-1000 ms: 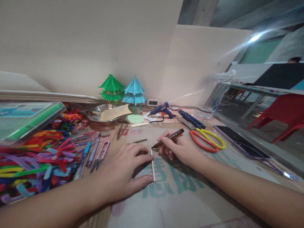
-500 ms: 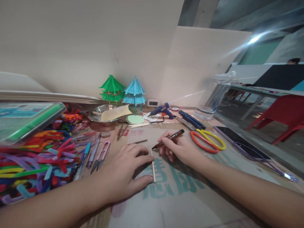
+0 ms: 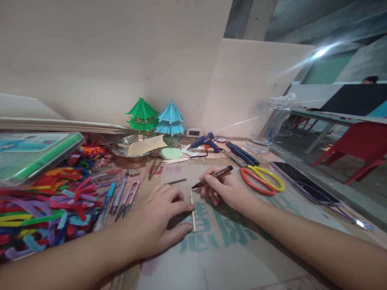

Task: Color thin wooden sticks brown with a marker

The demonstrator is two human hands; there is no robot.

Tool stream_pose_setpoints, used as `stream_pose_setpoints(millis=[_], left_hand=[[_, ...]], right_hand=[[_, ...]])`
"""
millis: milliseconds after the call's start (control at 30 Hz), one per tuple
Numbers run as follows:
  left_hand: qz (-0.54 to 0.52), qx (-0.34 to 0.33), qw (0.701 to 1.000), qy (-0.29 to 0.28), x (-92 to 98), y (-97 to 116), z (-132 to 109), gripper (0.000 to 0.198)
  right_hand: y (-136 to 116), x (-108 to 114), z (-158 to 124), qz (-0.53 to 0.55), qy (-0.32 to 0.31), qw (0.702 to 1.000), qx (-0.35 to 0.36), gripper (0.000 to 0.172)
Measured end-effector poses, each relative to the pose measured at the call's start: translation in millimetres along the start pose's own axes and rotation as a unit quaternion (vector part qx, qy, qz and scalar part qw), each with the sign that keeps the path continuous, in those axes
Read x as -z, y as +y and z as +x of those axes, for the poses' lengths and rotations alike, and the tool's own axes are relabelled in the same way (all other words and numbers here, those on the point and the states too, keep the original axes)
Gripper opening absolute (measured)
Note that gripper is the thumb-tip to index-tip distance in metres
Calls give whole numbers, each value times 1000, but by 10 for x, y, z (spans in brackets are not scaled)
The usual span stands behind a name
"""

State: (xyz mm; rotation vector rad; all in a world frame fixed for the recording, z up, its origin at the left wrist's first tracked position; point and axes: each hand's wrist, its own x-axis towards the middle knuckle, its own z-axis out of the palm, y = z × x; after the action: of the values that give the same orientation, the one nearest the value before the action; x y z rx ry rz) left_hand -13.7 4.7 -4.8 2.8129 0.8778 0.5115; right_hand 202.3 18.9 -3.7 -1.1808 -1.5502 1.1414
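My right hand (image 3: 222, 186) is closed around a dark marker pen (image 3: 215, 177), its tip pointing down and left at the top end of a thin pale wooden stick (image 3: 194, 224). I cannot tell whether the tip touches the wood. The stick lies lengthwise on a sheet with green printed characters (image 3: 242, 266). My left hand (image 3: 165, 215) holds it down, index fingertip over its middle and thumb against its lower part. Just beyond that hand lies a short dark stick (image 3: 177, 181).
Scissors (image 3: 258, 181) and a phone (image 3: 305, 183) lie to the right. Behind are a glue gun (image 3: 205, 141), a steel dish (image 3: 117, 150), a clear jug (image 3: 263, 133), a green paper tree (image 3: 142, 114) and a blue one (image 3: 171, 117). Colourful pipe cleaners (image 3: 60, 205) crowd the left.
The marker tip has lifted slightly off the stick's top end or shifted a little; the rest of both hands' hold looks the same. The camera view has moved slightly.
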Motion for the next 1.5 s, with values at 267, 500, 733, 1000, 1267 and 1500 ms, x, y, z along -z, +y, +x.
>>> stream_pose_setpoints(millis=[267, 500, 733, 1000, 1267, 1500], left_hand=[[-11, 3, 1000, -6, -3, -14, 6, 25], [-4, 1, 1000, -10, -3, -9, 12, 26], [3, -4, 1000, -2, -15, -19, 12, 25], [-5, 0, 1000, -6, -11, -12, 16, 25], [-8, -2, 1000, -11, 4, -8, 23, 24], [-16, -4, 1000, 0, -21, -29, 12, 22]], right_hand=[[-21, -2, -7, -17, -5, 1000, -2, 18], [39, 27, -15, -27, -38, 999, -6, 21], [9, 8, -9, -30, -1, 1000, 1, 20], [30, 30, -7, -29, -32, 999, -6, 19], [-2, 7, -10, -33, 1, 999, 2, 18], [9, 23, -10, -34, -20, 999, -10, 19]])
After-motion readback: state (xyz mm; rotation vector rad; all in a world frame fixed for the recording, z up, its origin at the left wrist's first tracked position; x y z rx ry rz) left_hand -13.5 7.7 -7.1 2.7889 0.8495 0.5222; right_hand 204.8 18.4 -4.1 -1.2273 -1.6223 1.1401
